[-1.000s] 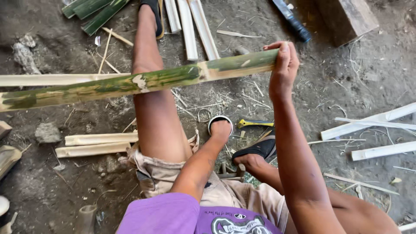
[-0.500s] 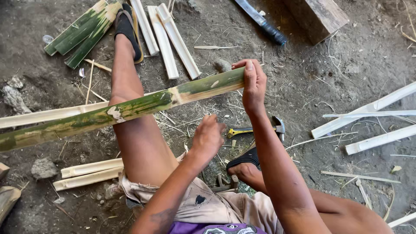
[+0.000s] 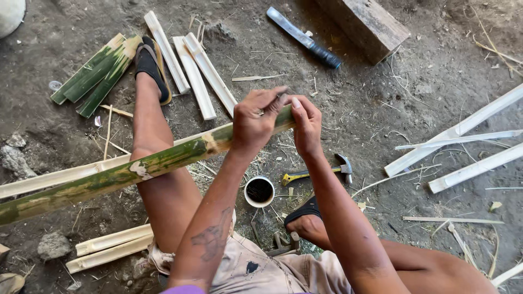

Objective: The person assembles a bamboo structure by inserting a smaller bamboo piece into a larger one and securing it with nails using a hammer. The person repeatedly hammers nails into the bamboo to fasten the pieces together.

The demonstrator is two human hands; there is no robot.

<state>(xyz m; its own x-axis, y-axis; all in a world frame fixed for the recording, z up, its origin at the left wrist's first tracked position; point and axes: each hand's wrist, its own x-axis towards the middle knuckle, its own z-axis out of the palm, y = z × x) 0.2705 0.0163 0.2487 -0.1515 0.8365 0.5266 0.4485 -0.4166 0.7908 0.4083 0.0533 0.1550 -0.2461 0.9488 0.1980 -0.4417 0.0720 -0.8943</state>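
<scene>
bamboo pole (image 3: 136, 170): lies across the left leg, near end raised | left hand (image 3: 251, 124): has come up from the knee, now closed around pole end | right hand (image 3: 306, 126): still grips the tip, maybe pinching | white cup (image 3: 259, 191): below pole end

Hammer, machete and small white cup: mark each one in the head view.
hammer (image 3: 344, 163), head view, on its dark metal head.
machete (image 3: 291, 27), head view, on the flat blade.
white cup (image 3: 247, 196), head view, on its left rim.
</scene>
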